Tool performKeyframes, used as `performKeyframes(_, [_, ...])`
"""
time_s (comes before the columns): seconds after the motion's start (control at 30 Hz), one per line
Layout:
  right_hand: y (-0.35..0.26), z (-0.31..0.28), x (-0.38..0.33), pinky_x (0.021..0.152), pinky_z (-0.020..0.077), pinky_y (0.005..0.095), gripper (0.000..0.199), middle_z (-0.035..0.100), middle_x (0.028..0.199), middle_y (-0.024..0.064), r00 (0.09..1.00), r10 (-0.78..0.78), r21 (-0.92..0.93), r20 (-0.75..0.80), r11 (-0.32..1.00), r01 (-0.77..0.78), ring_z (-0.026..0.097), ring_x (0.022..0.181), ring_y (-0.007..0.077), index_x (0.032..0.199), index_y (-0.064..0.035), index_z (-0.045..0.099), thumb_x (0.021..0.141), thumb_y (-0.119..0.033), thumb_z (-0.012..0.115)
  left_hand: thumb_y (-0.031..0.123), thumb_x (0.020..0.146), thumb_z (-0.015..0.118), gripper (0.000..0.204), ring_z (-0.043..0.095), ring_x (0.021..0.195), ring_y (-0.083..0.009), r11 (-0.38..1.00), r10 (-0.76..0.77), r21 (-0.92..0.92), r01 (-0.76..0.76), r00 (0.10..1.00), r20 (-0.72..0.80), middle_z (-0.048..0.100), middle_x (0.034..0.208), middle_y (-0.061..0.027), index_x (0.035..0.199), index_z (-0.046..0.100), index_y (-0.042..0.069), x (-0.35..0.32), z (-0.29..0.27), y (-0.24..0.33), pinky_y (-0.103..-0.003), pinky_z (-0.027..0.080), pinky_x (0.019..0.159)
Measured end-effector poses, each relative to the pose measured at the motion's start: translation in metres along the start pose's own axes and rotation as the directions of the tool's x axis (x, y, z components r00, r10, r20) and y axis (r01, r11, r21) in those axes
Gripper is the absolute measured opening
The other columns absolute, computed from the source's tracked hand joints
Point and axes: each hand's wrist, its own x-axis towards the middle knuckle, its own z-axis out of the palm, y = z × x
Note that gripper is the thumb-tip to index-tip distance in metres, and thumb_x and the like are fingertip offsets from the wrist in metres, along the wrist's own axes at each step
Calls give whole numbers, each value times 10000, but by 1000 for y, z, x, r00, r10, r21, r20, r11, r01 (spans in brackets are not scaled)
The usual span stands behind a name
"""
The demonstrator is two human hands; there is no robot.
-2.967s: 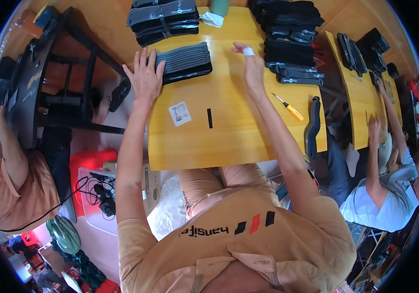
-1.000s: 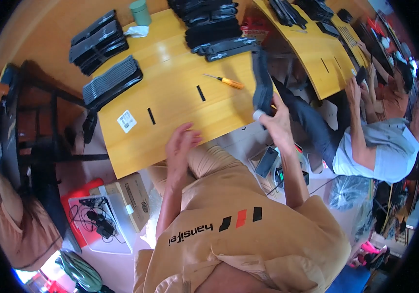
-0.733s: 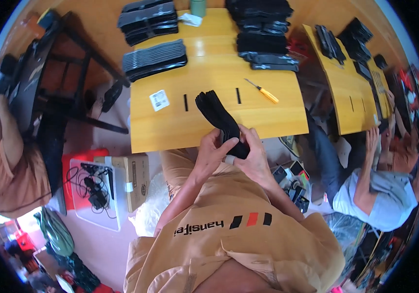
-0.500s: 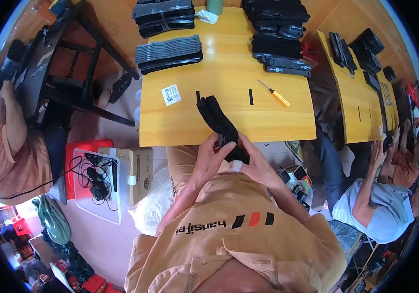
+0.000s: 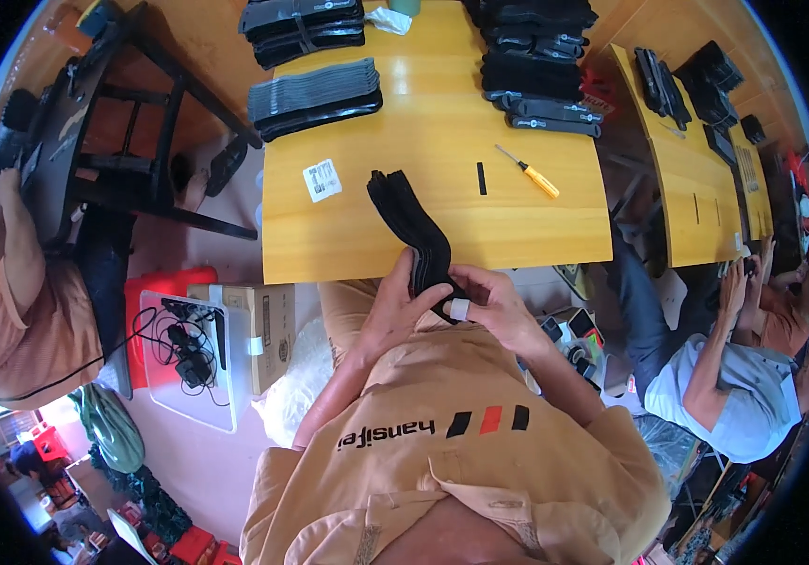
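A curved stack of black fabric-like strips (image 5: 414, 221) rises from my hands over the near edge of the yellow table. My left hand (image 5: 393, 299) is closed around its lower part, with the thumb across the front. At the stack's lower right, my right hand (image 5: 499, 306) has its fingers bent against the strips, and a white wrap (image 5: 459, 309) covers its thumb. What the right fingertips grip is partly hidden. Beyond the stack a short black strip (image 5: 482, 179) lies on the table, beside a screwdriver with a yellow handle (image 5: 540, 181).
Grey and black strips (image 5: 315, 94) are piled at the table's far left, dark piles (image 5: 532, 80) at far right. A white label sheet (image 5: 322, 180) lies left. A clear bin of cables (image 5: 188, 358) stands below left. Co-workers sit at both sides.
The stack has shifted slightly left in view. My right hand has moved up a little, its fingers now bent at the stack's right side. The table appears slightly shifted too.
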Motion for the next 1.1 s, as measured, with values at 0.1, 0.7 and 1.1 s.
performKeyframes(0.1, [-7, -8, 3, 859, 404, 248, 462, 548, 1095, 86, 994, 95, -8, 51, 995, -95, 512, 984, 129, 1184, 74, 456, 755, -2, 610, 139, 784, 638, 433, 474, 874, -132, 997, 70, -45, -67, 995, 70, 486, 958, -79, 1092, 388, -35, 6, -5, 16, -267, 417, 770])
performKeyframes(0.7, [-43, -20, 25, 889, 389, 261, 574, 531, 1128, 76, 986, -133, -67, 101, 988, 140, 510, 994, 133, 1237, 36, 431, 696, 68, 622, 93, 810, 585, 268, 545, 834, -89, 867, -109, -487, 108, 994, 27, 591, 931, -38, 1062, 520, 26, 24, 0, 42, -240, 447, 749])
performKeyframes(1.1, [-32, -4, 22, 651, 425, 269, 417, 480, 831, 117, 902, -431, -543, 15, 754, 369, 510, 743, 208, 1168, 20, 481, 762, -13, 571, 120, 855, 542, 278, 536, 843, -89, 935, -60, -354, 30, 995, -74, 571, 959, -51, 1101, 465, 16, 23, 6, 30, -229, 461, 700])
